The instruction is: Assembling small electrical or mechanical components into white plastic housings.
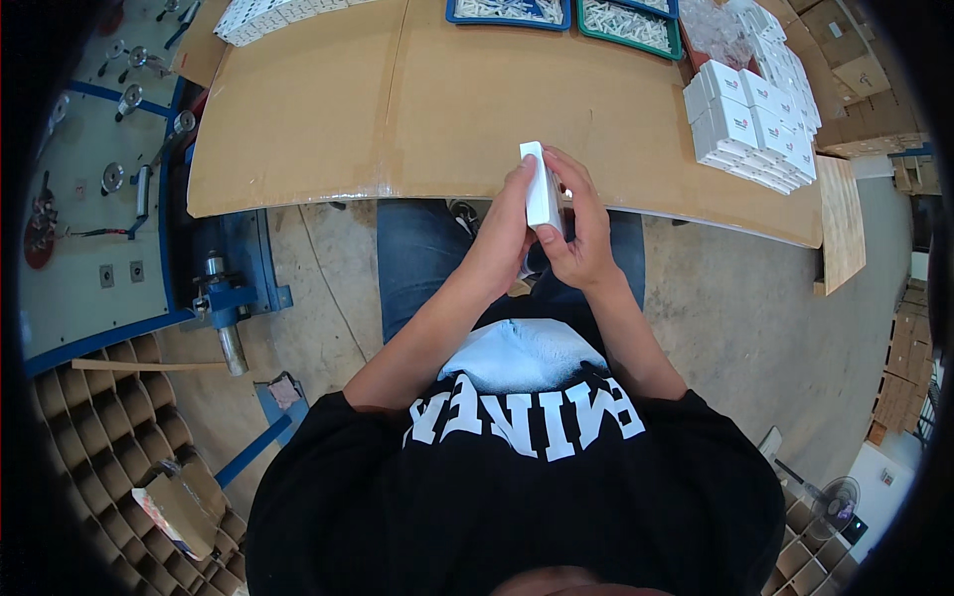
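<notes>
A small white box is held upright between my two hands, just over the near edge of the cardboard-covered table. My left hand grips its left side, with the thumb near the top. On the other side my right hand wraps round it, fingers at the upper end and thumb near the lower end. The side of the box facing my right palm is mostly hidden. Whether the box is sealed cannot be made out.
Stacked white boxes stand at the table's right, with clear plastic bags behind them. A blue tray and a green tray hold many small white pieces. More white boxes line the far left. Left of the table stands a blue-framed machine.
</notes>
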Available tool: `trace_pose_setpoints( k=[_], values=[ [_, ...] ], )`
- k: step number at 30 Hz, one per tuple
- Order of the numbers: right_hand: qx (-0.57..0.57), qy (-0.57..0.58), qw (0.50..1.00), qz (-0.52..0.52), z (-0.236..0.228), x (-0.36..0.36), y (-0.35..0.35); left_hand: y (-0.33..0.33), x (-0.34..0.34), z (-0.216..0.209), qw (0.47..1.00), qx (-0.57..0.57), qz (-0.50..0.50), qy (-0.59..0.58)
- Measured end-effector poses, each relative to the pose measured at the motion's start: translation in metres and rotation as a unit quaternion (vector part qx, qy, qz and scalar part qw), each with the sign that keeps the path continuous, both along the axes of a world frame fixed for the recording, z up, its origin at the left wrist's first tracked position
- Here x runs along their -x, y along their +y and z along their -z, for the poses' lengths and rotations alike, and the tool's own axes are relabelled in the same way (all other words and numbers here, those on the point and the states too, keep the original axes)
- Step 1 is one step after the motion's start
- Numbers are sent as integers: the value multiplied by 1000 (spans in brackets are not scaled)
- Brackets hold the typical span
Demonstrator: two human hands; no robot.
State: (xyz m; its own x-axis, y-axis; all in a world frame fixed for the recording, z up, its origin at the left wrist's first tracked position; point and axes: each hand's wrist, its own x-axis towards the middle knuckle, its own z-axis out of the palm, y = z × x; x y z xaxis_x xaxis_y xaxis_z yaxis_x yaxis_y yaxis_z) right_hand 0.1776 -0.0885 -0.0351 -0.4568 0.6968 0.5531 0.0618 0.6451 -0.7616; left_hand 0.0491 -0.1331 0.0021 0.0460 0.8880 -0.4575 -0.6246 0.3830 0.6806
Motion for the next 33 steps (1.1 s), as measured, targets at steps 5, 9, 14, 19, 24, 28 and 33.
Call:
trace_pose_setpoints(
  k=[5, 9, 14, 19, 24, 28, 33],
  values=[
    [-44, 15, 999, 25, 10, 2, 0, -4, -1, 0, 999, -3, 34, -12],
    [-56, 34, 996, 68, 15, 6, -1, -5, -8, -2, 1000, -26, 11, 6],
    [-94, 43, 989, 101, 16, 7, -2, -8, -10, 4, 999, -39, 10, 6],
    [-96, 48, 988, 109, 19, 6, -2, -9, -15, 14, 997, -66, 2, 30],
    [-88, 46, 989, 106, 23, 4, -3, -8, -20, 19, 996, -70, -15, 49],
    [-81, 51, 989, 116, 25, 6, -5, -8, -22, 12, 997, -46, -8, 56],
    [-84, 41, 988, 122, 26, 5, -6, -7, -24, 13, 998, -45, -6, 50]
  ],
)
